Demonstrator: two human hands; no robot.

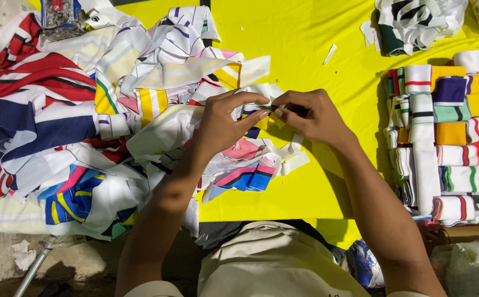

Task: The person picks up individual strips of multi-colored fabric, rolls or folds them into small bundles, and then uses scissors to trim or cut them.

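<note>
My left hand (224, 124) and my right hand (311, 115) meet over the middle of the yellow table (305, 49). Their fingertips pinch a small piece of white fabric (267, 108) between them. My right hand also grips a small dark tool (292, 109), mostly hidden by the fingers. Under and left of my hands lies a loose heap of striped fabric pieces (140, 99) in white, yellow, pink, blue and red.
Rolled and folded striped collar strips (448, 132) are stacked in rows at the right edge. Another pile of white and dark green fabric (415, 22) sits at the top right. Small white scraps (330, 53) lie on the yellow surface. The table's near edge is at my lap.
</note>
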